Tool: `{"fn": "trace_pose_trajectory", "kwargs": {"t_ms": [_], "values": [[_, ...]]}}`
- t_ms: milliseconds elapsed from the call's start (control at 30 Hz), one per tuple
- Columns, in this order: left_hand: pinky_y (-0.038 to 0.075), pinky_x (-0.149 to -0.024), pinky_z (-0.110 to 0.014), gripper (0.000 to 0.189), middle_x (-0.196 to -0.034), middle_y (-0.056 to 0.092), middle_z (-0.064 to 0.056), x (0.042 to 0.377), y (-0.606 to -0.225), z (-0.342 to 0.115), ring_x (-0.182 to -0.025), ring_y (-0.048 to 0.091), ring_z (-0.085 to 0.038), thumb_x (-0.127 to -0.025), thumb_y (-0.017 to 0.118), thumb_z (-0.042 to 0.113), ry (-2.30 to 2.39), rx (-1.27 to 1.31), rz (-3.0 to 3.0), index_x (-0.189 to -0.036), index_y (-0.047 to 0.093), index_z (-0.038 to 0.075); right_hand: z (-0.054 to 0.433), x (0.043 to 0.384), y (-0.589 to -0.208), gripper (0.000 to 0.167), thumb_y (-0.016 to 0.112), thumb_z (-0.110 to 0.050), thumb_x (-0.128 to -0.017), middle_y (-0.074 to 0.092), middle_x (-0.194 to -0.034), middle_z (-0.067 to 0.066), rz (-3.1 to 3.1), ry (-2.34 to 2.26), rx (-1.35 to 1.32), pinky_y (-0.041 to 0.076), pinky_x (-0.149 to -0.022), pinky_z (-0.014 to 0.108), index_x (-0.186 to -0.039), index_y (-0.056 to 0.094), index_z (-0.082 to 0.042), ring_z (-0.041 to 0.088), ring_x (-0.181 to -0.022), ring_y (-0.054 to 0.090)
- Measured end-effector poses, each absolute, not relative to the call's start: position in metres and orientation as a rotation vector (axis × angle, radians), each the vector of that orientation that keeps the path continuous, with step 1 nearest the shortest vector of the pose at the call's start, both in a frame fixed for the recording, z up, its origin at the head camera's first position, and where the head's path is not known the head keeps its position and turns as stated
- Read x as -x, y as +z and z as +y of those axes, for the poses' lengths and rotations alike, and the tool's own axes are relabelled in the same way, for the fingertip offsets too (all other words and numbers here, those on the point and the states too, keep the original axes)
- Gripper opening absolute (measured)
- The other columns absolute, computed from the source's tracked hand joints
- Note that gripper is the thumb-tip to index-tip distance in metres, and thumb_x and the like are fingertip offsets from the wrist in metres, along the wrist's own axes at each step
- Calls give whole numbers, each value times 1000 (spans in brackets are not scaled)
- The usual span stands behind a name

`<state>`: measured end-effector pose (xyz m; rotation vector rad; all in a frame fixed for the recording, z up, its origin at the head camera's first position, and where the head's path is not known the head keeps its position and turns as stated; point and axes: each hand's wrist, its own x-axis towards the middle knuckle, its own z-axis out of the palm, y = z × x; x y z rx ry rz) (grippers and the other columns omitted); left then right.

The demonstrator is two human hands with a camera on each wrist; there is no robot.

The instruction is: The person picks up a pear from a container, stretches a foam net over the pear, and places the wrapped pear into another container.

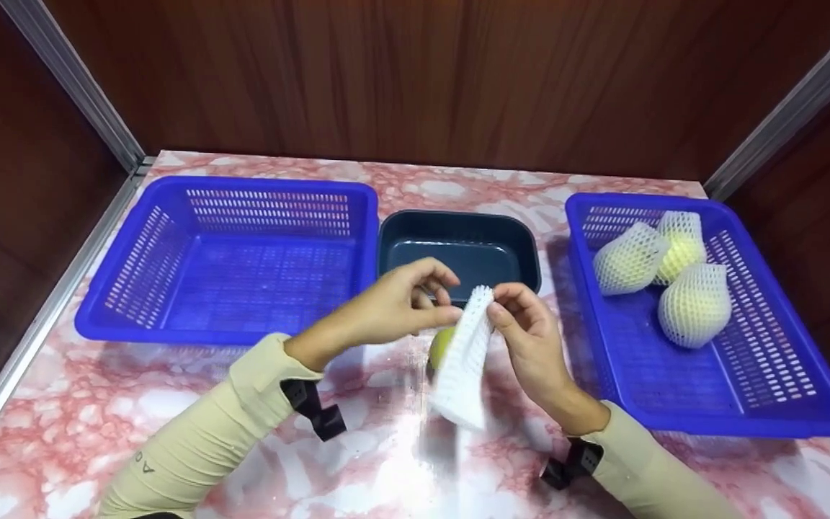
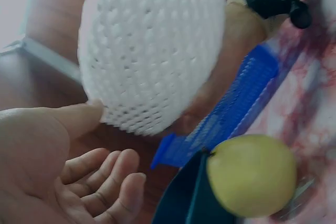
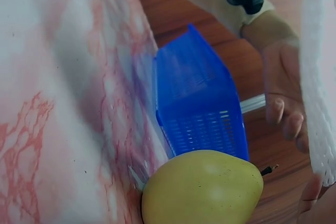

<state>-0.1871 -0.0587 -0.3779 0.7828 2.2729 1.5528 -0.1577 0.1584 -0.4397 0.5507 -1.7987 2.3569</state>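
My right hand (image 1: 534, 342) pinches the narrow end of a white foam net sleeve (image 1: 467, 367) between thumb and fingers. The sleeve hangs flat and limp, its wide end downward. Beside it my left hand (image 1: 397, 303) has loosely bent fingers, and its thumb tip lies right at the sleeve's edge in the left wrist view. Behind the sleeve is a bare yellow-green pear (image 1: 439, 347), partly covered in the head view. Both wrist views show the pear (image 3: 202, 190) resting on the table, its dark stem (image 3: 270, 170) visible.
A blue basket (image 1: 264, 288) stands at left, a dark rectangular tub (image 1: 458, 252) at centre back. The right blue basket (image 1: 645, 371) holds three netted fruits (image 1: 696, 306). Wooden panels (image 1: 422, 79) with metal corner posts enclose the marbled table (image 1: 364, 461).
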Motion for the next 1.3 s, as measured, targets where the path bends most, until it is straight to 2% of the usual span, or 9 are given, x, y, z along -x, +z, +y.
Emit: {"fn": "trace_pose_trajectory", "kwargs": {"t_ms": [167,300,400,600,733,833,933,1167,1300], "values": [[55,-70,-24,34,-97,64,-5,182,-384,-44,-75,59,-10,-91,78,16,1525,-810,2336,-118,62,2,158,157,-440,11,67,-9,-99,65,-98,-2,-1826,2318,-540,52,-79,20,-108,63,-13,9,-90,60],[53,-71,-23,28,-93,64,-3,178,-387,-37,-74,58,-10,-91,79,17,1536,-824,2359,-111,64,3,155,156,-440,17,61,1,-99,65,-99,0,-1825,2351,-536,54,-81,22,-109,61,-13,12,-92,61],[52,-67,-22,25,-88,64,-2,177,-389,-36,-71,57,-9,-91,79,17,1558,-812,2368,-103,63,3,155,155,-440,22,56,7,-98,64,-99,1,-1829,2366,-519,54,-80,23,-108,60,-12,13,-92,61],[45,-62,-20,19,-81,57,4,179,-393,-38,-69,53,-6,-93,76,16,1623,-802,2371,-90,61,5,155,155,-439,16,56,4,-100,63,-98,1,-1817,2358,-454,54,-79,21,-108,61,-10,11,-90,60],[52,-68,-24,15,-86,58,2,183,-395,-42,-75,56,-8,-96,71,11,1784,-758,2224,-89,59,4,158,156,-439,22,50,4,-101,64,-99,2,-1785,2455,-452,55,-80,22,-111,64,-9,11,-91,61],[59,-74,-32,12,-89,59,-1,185,-397,-43,-80,61,-12,-98,66,6,1915,-692,2045,-91,57,2,161,156,-438,25,46,-5,-106,68,-109,6,-1746,2589,-481,57,-83,25,-118,68,-9,13,-95,65],[61,-77,-37,11,-88,61,-3,186,-396,-44,-80,63,-15,-99,63,3,1994,-624,1900,-90,57,3,164,154,-438,28,44,-14,-109,71,-115,7,-1701,2731,-483,58,-85,26,-122,69,-11,14,-99,68],[60,-78,-32,15,-86,62,-3,188,-396,-46,-78,64,-15,-101,57,1,2071,-549,1718,-87,56,7,162,152,-438,11,53,-8,-105,68,-100,1,-1687,2840,-377,56,-78,21,-107,64,-11,9,-89,65],[58,-79,-27,13,-87,63,-2,187,-397,-47,-80,64,-11,-101,51,-2,2152,-517,1569,-91,54,6,164,152,-438,15,47,-4,-105,67,-104,3,-1640,2864,-378,57,-79,22,-109,60,-11,11,-91,66]]}}
